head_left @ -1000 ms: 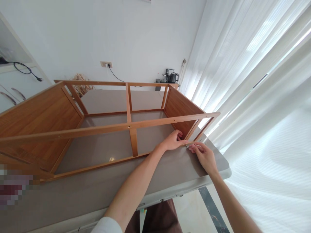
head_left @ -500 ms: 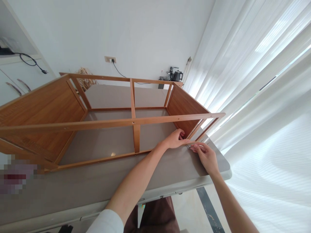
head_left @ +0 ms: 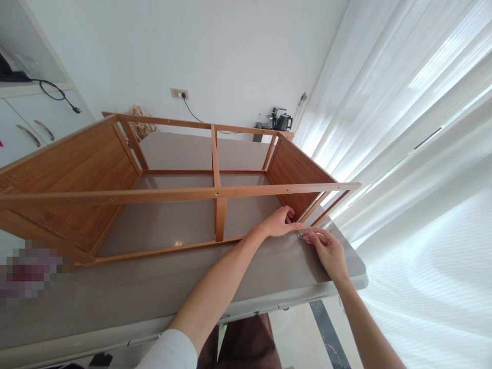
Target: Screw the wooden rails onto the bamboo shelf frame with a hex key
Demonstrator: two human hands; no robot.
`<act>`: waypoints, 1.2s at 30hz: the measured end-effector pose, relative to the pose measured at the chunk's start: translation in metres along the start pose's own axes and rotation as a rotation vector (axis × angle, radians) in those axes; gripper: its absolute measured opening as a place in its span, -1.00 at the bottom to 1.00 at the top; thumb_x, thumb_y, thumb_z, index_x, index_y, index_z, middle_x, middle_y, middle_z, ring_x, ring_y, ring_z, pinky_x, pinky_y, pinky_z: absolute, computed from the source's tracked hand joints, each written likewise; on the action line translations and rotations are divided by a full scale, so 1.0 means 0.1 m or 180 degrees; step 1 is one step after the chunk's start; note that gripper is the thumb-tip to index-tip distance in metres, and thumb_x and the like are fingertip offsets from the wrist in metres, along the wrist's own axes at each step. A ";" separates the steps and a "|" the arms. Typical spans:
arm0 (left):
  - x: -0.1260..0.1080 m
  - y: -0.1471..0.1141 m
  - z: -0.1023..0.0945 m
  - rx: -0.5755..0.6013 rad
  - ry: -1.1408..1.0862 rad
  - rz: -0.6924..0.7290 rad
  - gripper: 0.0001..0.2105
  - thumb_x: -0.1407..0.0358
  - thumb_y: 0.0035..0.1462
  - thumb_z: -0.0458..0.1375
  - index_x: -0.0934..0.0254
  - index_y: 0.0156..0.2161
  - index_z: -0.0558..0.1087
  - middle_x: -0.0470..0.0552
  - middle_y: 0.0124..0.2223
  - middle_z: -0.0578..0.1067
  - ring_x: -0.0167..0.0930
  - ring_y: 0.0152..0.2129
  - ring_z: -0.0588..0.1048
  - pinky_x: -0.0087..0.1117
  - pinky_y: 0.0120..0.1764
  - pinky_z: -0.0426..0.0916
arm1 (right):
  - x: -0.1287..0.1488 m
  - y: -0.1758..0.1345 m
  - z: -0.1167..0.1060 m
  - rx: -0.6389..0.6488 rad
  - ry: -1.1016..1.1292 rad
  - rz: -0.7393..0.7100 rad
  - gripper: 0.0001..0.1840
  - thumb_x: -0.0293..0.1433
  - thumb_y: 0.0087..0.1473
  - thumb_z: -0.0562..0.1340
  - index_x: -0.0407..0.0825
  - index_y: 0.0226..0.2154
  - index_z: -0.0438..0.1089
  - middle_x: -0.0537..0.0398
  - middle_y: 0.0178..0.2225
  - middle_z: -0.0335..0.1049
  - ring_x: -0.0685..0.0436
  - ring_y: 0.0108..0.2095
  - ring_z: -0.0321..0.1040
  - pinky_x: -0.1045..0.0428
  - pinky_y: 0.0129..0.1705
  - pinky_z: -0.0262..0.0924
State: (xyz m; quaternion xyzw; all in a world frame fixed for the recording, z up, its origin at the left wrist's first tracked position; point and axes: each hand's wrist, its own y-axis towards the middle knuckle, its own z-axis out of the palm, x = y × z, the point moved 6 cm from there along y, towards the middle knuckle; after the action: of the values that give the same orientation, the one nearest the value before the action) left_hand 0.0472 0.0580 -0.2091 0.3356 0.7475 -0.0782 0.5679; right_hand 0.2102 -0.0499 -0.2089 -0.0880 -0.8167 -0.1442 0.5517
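A brown wooden frame [head_left: 184, 193] with two solid end panels lies on the grey table. At its near right lower corner, my left hand [head_left: 280, 221] grips the bottom rail, with the thumb along the rail and the fingers curled inside. Just to the right, my right hand [head_left: 326, 250] pinches a thin bent metal hex key [head_left: 299, 233], whose end meets the outer side of that rail. My fingers cover most of the key, and any screw under its tip is hidden.
The table's [head_left: 161, 292] rounded right corner lies beside white curtains [head_left: 418, 215]. Small metal pieces [head_left: 328, 226] rest near that corner. A kettle [head_left: 284, 122] stands at the back wall. White cabinets [head_left: 34, 123] are at the left.
The whole view has shifted slightly to the right and down. Both hands keep their places on the rail and the hex key, with only a slight shift of the right fingers.
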 end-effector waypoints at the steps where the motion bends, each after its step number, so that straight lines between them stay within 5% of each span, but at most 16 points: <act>1: 0.00 0.00 0.00 0.0000 -0.0002 -0.0009 -0.52 0.02 0.06 0.29 0.30 -0.05 0.34 0.08 -0.08 0.45 -0.44 -0.35 0.46 -0.35 -0.26 0.41 | -0.01 0.00 0.00 -0.0024 -0.0016 0.0015 -0.53 0.02 0.06 0.29 0.02 -0.15 0.44 -0.02 -0.26 0.59 -0.24 -0.22 0.55 -0.15 -0.03 0.42; 12: -0.03 -0.03 -0.01 0.0048 -0.0080 -0.0026 -0.50 -0.04 0.08 0.25 0.31 -0.05 0.33 0.09 -0.08 0.46 -0.40 -0.31 0.47 -0.34 -0.25 0.41 | -0.04 0.08 0.03 0.0180 0.0388 0.0179 -0.55 0.01 0.00 0.34 0.04 -0.19 0.40 0.01 -0.26 0.60 -0.25 -0.19 0.55 -0.16 -0.04 0.43; 20: -0.03 -0.03 -0.02 0.0049 -0.0055 0.0009 -0.51 -0.01 0.08 0.26 0.32 -0.04 0.33 0.11 -0.08 0.46 -0.39 -0.29 0.47 -0.32 -0.22 0.40 | 0.07 0.01 0.04 -0.0228 -0.0170 0.0179 -0.62 -0.01 0.09 0.26 0.06 -0.20 0.39 0.05 -0.32 0.60 -0.22 -0.29 0.57 -0.08 -0.19 0.45; 24: -0.02 -0.03 -0.01 0.0064 -0.0044 -0.0057 -0.50 -0.02 0.07 0.27 0.30 -0.04 0.33 0.10 -0.06 0.46 -0.40 -0.29 0.47 -0.34 -0.22 0.41 | 0.35 -0.13 0.15 -0.0197 -0.1419 -0.0726 -0.76 -0.19 0.27 0.12 0.09 -0.19 0.43 0.11 -0.27 0.59 -0.17 -0.26 0.55 -0.02 -0.19 0.37; 29: -0.02 -0.02 -0.01 0.0062 -0.0112 -0.0025 -0.51 0.01 0.04 0.30 0.31 -0.07 0.34 0.10 -0.08 0.46 -0.39 -0.29 0.47 -0.32 -0.21 0.42 | 0.52 -0.36 0.47 0.0454 -0.2686 -0.2337 -0.72 -0.42 0.31 0.04 0.04 -0.12 0.46 0.01 -0.14 0.54 -0.18 -0.15 0.48 -0.06 -0.10 0.31; 36: 0.03 -0.01 0.01 0.0003 -0.0071 -0.0083 -0.50 -0.02 0.04 0.29 0.30 -0.06 0.34 0.07 -0.10 0.47 -0.41 -0.31 0.47 -0.35 -0.23 0.40 | 0.62 -0.45 0.60 0.0732 -0.2942 -0.2827 -0.72 -0.46 0.30 0.07 0.00 -0.09 0.47 -0.05 -0.11 0.52 -0.22 -0.11 0.46 -0.12 -0.06 0.32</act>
State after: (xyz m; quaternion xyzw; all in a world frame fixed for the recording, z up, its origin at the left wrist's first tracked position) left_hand 0.0473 0.0583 -0.2127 0.3252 0.7454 -0.0898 0.5749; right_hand 0.1205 -0.0732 -0.1789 0.2645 -0.9388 -0.2175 0.0373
